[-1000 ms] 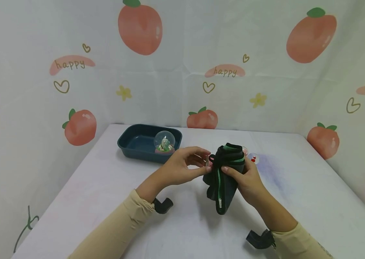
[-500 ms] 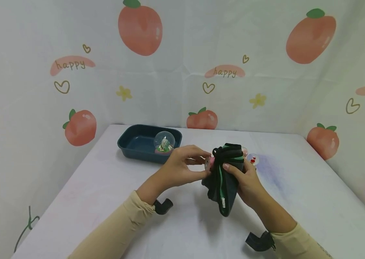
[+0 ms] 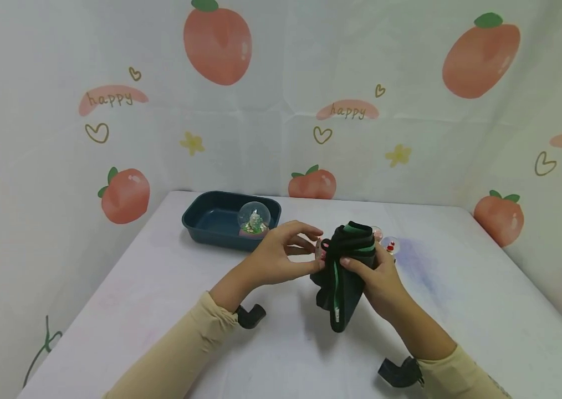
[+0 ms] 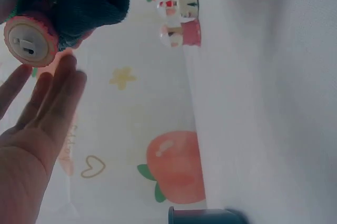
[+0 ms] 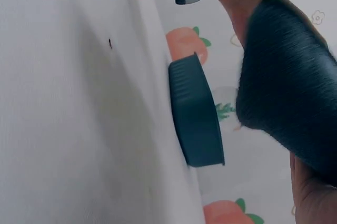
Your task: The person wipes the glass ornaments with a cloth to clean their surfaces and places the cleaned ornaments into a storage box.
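Observation:
My right hand (image 3: 384, 280) grips a bunched dark cloth (image 3: 348, 282) with green edging, its thumb across the folds. Out of the cloth's left side pokes the base of a snow globe (image 3: 319, 250); the cloth wraps and hides the rest. My left hand (image 3: 286, 252) holds that base lightly between thumb and fingertips. In the left wrist view, the base (image 4: 30, 41) shows a scalloped pink rim and a pale underside with a small switch; the other fingers extend beside it. The right wrist view is largely filled on its right by the cloth (image 5: 287, 77).
A dark blue tray (image 3: 211, 238) stands at the back left with a larger snow globe (image 3: 254, 219) inside its right end. Behind my right hand sit two small snow globes (image 4: 180, 33) on the white table (image 3: 271, 354). A peach-printed backdrop surrounds the table.
The cloth bundle and the globe base have turned back and forth slightly between my hands. The base faced the camera more half a second ago. Tray and other globes stay put.

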Available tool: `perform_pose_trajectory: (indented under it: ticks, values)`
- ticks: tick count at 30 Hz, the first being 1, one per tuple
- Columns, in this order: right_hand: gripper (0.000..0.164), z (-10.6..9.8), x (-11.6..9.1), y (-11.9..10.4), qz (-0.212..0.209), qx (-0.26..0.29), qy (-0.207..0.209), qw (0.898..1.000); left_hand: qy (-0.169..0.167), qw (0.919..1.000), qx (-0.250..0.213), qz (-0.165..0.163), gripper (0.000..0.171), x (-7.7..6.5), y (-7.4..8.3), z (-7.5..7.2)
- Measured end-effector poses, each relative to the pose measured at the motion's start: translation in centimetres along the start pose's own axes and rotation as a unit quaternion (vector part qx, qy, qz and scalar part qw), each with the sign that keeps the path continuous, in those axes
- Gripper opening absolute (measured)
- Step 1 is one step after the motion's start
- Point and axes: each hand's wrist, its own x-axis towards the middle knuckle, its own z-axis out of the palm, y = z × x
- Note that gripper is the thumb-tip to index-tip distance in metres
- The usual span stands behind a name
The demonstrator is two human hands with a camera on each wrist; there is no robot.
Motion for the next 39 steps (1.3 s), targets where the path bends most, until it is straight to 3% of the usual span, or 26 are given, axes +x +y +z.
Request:
perform_pose_trajectory:
  ticks: [6, 12, 15, 18, 21, 25, 30, 34, 39]
  values:
    - [0.052, 0.11, -0.05, -0.38, 0.059, 0.013, 0.030, 0.998, -0.001, 0.9991, -0.015, 0.039, 0.051, 0.17, -0.11, 0.11]
    - [0.047, 0.20, -0.11, -0.33, 0.049, 0.035, 0.018, 0.998, 0.003, 0.9980, -0.005, 0.063, 0.040, 0.16, 0.14, 0.14]
    - [0.044, 0.04, -0.14, -0.15, 0.020, 0.024, -0.001, 1.000, 0.008, 0.9987, 0.013, 0.048, 0.029, 0.12, 0.34, 0.10]
    - [0.047, -0.22, -0.09, 0.10, -0.018, 0.003, -0.023, 1.000, 0.006, 0.9998, 0.014, 0.011, 0.019, 0.10, 0.45, 0.01]
    - [0.050, -0.37, -0.05, 0.22, -0.038, -0.005, -0.034, 0.999, 0.002, 0.9995, 0.009, -0.030, 0.020, 0.05, 0.39, -0.10]
    - [0.050, -0.33, 0.00, 0.24, -0.023, -0.004, -0.022, 0.999, -0.004, 0.9987, -0.002, -0.051, 0.029, -0.02, 0.15, -0.15]
    - [0.047, -0.02, -0.02, 0.02, 0.008, 0.005, 0.001, 1.000, -0.002, 0.9996, -0.029, -0.005, 0.046, 0.05, -0.12, -0.15]
    - [0.043, 0.10, -0.18, -0.30, 0.022, 0.031, 0.005, 0.999, 0.002, 0.9992, -0.024, 0.033, 0.045, 0.19, -0.11, -0.08]
    - [0.042, -0.06, -0.27, -0.27, 0.021, 0.021, -0.001, 1.000, 0.010, 0.9995, -0.002, 0.029, 0.034, 0.15, 0.23, -0.04]
